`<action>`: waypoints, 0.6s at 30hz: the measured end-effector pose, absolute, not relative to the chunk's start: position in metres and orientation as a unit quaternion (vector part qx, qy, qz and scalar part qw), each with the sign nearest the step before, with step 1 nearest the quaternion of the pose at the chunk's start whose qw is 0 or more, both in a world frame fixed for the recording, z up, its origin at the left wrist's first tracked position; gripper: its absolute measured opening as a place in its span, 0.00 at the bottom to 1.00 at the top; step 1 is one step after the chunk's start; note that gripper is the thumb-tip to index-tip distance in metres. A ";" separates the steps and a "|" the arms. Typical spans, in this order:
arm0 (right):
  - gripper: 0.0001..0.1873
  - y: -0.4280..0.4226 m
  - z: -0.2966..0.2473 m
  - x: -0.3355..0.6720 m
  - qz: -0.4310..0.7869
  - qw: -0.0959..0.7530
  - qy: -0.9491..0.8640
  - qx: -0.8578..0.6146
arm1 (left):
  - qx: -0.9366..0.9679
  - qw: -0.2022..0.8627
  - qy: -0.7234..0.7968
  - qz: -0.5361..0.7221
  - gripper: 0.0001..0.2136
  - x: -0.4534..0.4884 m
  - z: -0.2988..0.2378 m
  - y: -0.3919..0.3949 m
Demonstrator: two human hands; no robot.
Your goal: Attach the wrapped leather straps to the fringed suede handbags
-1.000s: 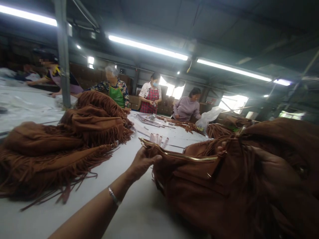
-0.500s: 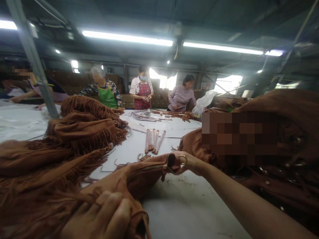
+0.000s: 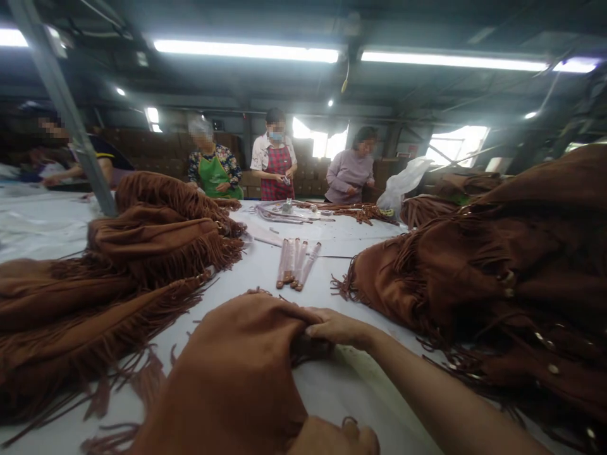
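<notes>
A brown suede fringed bag point(image 3: 237, 373) lies flat on the white table point(image 3: 341, 392) right in front of me. My right hand point(image 3: 334, 328) reaches across from the right and rests on the bag's far right edge, fingers pressed together on the suede. My left hand point(image 3: 339, 439) shows only partly at the bottom edge, curled against the bag's near corner with a ring visible. Several pinkish tubes point(image 3: 296, 262) lie on the table just beyond the bag.
Piles of brown fringed bags sit at the left point(image 3: 109, 278) and right point(image 3: 497, 278). Across the table three people point(image 3: 277, 161) stand working beside brown straps point(image 3: 351, 212), with a white plastic bag point(image 3: 403, 183) near them. Another person point(image 3: 57, 151) is at far left behind a grey post point(image 3: 66, 114).
The bag was held up between both hands by its ends; now it lies flat on the table, my right hand pressing on its edge. My left hand has dropped to the bottom edge.
</notes>
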State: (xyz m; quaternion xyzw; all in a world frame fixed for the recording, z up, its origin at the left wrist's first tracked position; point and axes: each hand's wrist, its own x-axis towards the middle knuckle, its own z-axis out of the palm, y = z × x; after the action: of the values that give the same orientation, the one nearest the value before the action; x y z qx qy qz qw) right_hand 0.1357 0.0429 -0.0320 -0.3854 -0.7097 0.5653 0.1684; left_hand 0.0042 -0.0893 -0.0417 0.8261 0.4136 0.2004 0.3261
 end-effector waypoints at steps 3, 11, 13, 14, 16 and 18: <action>0.19 0.080 -0.039 0.115 0.478 0.168 -0.722 -0.471 | 0.843 0.349 0.388 0.129 0.10 0.028 -0.058 -0.055; 0.17 0.219 -0.075 0.129 0.304 0.152 -0.622 -0.706 | 0.819 0.389 0.371 0.200 0.15 -0.056 -0.037 0.017; 0.16 0.249 -0.084 0.129 0.272 0.130 -0.614 -0.729 | 0.809 0.336 0.408 0.257 0.18 -0.077 -0.021 0.031; 0.16 0.262 -0.088 0.127 0.259 0.119 -0.615 -0.736 | 0.806 0.318 0.419 0.273 0.19 -0.084 -0.016 0.037; 0.16 0.281 -0.095 0.120 0.241 0.102 -0.622 -0.738 | 0.807 0.306 0.422 0.277 0.20 -0.089 -0.014 0.047; 0.16 0.292 -0.099 0.115 0.237 0.090 -0.631 -0.733 | 0.807 0.326 0.409 0.275 0.20 -0.088 -0.020 0.054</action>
State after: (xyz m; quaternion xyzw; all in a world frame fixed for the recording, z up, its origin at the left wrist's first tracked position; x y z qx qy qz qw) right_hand 0.1150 0.2919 -0.0992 -0.7334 -0.6307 0.2372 0.0901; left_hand -0.0877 0.0540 -0.0202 0.8068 0.4089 0.2747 0.3262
